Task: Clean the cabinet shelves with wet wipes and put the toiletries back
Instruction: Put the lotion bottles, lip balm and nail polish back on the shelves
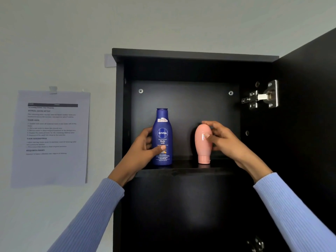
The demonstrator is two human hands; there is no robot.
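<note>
Landmark: black cabinet, door swung open to its right, hung on a pale wall.
Blue bottle: upright on the cabinet's top shelf, toward the left side; label reads "NIVEA" in a round badge, then "Body Milk"; smaller print below is too fine to read; a torn sticker sits near its shoulder, text illegible.
Pink bottle: standing cap-down on the same shelf, right of the blue bottle and well apart from it; small white and red label, unreadable.
Left hand: grip curled round the blue bottle, thumb across the lower label, fingers hidden behind the bottle.
Right hand: grip loosely closed on the pink bottle, thumb on the label, fingertips over its rounded top and far side.
Sleeves: light blue ribbed knit, both cut off by the lower frame edge.
Paper sheet: taped to the wall left of the cabinet; headings "TASK GOAL" and "TASK DESCRIPTION" just legible, body text blurred.
Hinge: metal, at the cabinet's upper right inside edge.
Lower cabinet: dark, contents indistinguishable.
</note>
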